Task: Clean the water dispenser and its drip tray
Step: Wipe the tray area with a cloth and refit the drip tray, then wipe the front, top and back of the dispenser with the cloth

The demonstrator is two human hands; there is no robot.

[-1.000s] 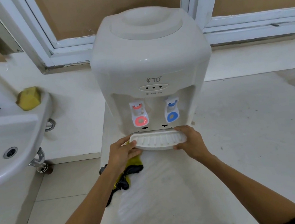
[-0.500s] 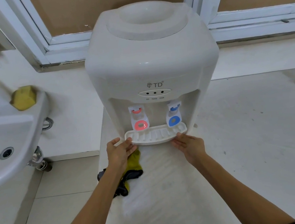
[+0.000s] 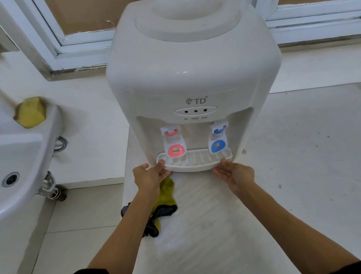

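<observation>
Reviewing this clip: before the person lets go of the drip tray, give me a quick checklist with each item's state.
1. Drip tray sits under both taps of the water dispenser: ok.
2. Tray locked fully into its slot: cannot tell.
3. Left hand at the tray's left end, fingers touching: ok.
4. Right hand at the right end, fingers straight against the front edge: ok.
5. Cloth lies clear of the tray, beneath the left wrist: ok.
6. Tray surface clean: cannot tell.
</observation>
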